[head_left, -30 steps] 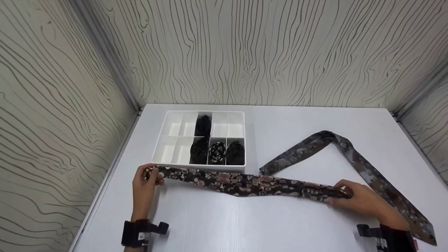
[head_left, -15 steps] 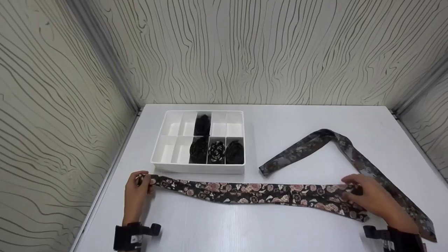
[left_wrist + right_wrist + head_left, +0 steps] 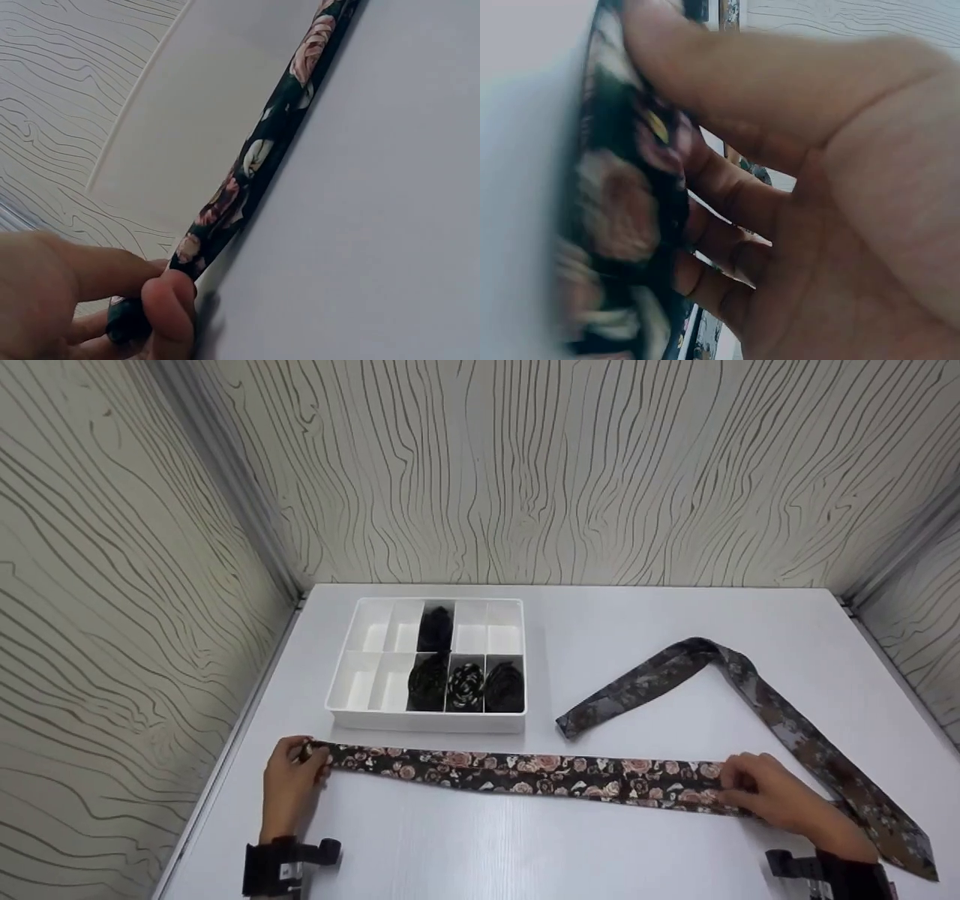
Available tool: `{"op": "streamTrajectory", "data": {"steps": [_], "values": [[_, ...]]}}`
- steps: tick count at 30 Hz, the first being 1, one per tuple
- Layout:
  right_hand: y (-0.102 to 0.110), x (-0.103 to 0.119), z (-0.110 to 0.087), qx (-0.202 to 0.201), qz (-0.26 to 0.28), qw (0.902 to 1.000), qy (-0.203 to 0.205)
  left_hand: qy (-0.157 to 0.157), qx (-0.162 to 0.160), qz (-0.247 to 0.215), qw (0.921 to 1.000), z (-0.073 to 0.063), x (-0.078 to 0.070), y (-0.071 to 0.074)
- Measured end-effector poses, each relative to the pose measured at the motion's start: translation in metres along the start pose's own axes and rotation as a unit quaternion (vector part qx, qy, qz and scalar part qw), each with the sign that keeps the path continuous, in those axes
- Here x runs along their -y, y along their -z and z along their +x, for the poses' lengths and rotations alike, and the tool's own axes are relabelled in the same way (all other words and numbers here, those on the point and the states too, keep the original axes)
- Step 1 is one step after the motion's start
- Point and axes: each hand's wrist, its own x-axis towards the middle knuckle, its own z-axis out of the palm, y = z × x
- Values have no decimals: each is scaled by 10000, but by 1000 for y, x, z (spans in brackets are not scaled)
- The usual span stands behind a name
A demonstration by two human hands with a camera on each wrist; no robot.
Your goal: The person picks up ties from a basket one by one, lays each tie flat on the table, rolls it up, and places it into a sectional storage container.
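A dark necktie (image 3: 525, 774) with pink roses stretches sideways across the front of the white table in the head view. My left hand (image 3: 289, 772) pinches its narrower left end between thumb and fingers; the left wrist view shows the thumb (image 3: 169, 304) pressed against the rolled-in cloth. Toward the other end, my right hand (image 3: 776, 799) grips the tie, thumb on the near side and fingers behind it. The right wrist view shows the rose cloth (image 3: 622, 217) blurred along the fingertips. The tie's far right tip is mostly hidden by the right hand.
Behind the tie stands a white divided box (image 3: 427, 721); several of its compartments hold rolled dark ties, including a black-and-white patterned roll (image 3: 465, 688). A second, grey-brown patterned necktie (image 3: 787, 709) lies bent on the right, passing behind the right forearm. Wood-grain panels (image 3: 525, 472) wall the table.
The rose tie has come nearer the table's front, its broad side now facing up. My left hand moved left and down; my right hand went right, then back a little left along the tie.
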Motion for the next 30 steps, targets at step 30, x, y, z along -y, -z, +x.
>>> {"op": "streamTrajectory", "data": {"steps": [30], "values": [[-34, 54, 38, 280, -63, 9988, -407, -1047, -403, 2220, 9686, -11, -25, -33]]}}
